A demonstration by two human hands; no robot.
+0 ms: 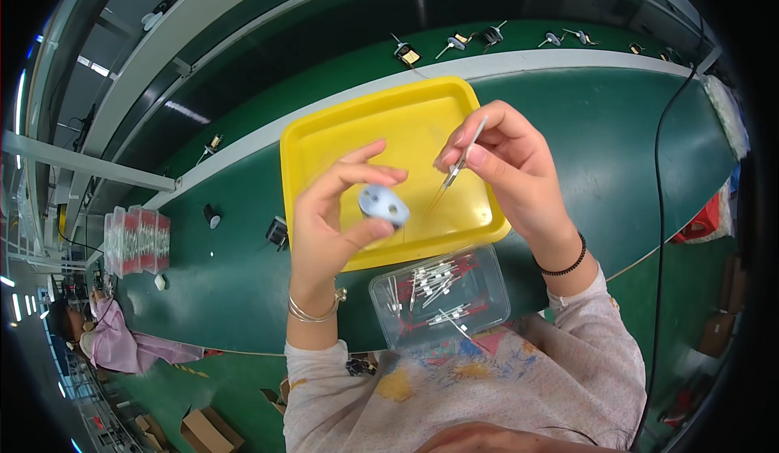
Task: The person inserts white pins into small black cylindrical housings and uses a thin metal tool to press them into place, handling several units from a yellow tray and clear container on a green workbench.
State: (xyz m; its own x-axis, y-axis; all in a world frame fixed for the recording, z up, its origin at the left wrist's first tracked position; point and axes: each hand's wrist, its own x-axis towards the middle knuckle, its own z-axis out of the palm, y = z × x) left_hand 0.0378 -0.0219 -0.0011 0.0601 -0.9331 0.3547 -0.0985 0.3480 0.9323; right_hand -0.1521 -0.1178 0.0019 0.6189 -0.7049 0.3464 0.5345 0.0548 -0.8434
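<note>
My left hand (337,205) is closed around a small light blue-grey oval plastic part (383,204) with dark holes in its face. My right hand (515,165) pinches a thin white rod with a metal collar and fine orange wires (453,179) between thumb and fingers, its wire end pointing down and left toward the plastic part. The two pieces are apart. Both hands are above a shallow yellow tray (381,252). Close to my body, a clear plastic box (497,311) holds several similar white rods with red wires (438,278).
Stacked clear boxes (136,242) stand at the left, with a black part (277,231) beside the tray. Behind a pale rail, several small assemblies (406,52) lie on a green belt. A black cable (661,169) hangs at the right. Another person (122,339) sits far left.
</note>
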